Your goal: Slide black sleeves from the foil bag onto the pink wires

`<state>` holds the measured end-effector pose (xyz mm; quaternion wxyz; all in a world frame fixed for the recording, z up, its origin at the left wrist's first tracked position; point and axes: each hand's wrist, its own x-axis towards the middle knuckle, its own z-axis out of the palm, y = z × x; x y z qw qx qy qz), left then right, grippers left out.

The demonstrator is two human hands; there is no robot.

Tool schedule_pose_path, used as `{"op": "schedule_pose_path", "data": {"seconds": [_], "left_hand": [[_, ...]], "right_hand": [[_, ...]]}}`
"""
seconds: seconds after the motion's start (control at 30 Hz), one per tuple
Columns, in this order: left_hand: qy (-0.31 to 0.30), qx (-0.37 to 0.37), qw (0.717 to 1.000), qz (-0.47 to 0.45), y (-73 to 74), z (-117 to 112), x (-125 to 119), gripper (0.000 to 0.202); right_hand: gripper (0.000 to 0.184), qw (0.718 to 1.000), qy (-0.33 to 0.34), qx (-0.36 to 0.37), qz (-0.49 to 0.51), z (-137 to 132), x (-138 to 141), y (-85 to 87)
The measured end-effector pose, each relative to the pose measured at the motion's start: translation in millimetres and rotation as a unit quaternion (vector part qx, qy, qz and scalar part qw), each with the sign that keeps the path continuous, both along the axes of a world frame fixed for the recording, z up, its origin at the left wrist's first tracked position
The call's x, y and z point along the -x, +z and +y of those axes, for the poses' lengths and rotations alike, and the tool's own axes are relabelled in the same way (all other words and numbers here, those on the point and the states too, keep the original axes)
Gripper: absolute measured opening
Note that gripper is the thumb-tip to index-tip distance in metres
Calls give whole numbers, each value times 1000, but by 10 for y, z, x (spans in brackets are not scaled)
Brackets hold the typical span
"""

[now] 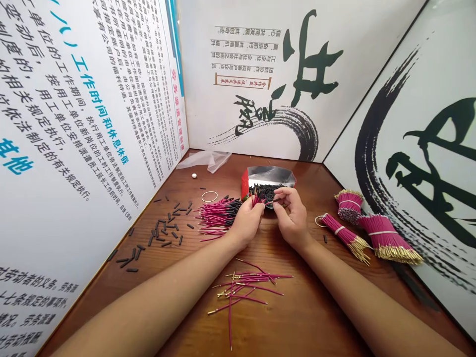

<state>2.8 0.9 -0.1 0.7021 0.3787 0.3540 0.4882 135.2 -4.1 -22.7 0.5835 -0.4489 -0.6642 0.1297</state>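
Printed panels wall in a wooden bench (297, 317). The left hand (247, 220) is closed around a small bunch of pink wires (256, 200). Just beside it, the right hand (293, 215) presses thumb and fingertips together at the wire tips; what they pinch is too small to tell. Beyond both hands lies an open foil bag (267, 174) of black sleeves (266, 190). Sleeved wires (217, 215) are heaped left of the left hand, and banded bundles (345, 235) lie right of the right hand.

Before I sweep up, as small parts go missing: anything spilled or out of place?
Short black tube pieces lie scattered across the brown wooden table's left side; loose pink wires sprawl crisscrossed in the foreground, unlike the banded pink bundles.
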Motion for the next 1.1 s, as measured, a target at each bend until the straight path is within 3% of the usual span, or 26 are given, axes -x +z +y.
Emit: {"op": "schedule_pose_path", "data": {"seconds": [0.13,0.37,0.87,1.1], "left_hand": [[-13,4,1000,-4,11,17,6,16],[-21,5,1000,-7,-15,48,8,13],[-36,-3,999,-18,-68,56,37,17],[-44,-19,999,-24,-64,42,44,19]], "right_hand": [[28,1000,-8,21,15,17,23,12],[19,998,-54,34,22,16,60,42],[25,998,-47,30,-14,42,39,-3],[23,973,-154,4,-173,50,-18,34]]}}
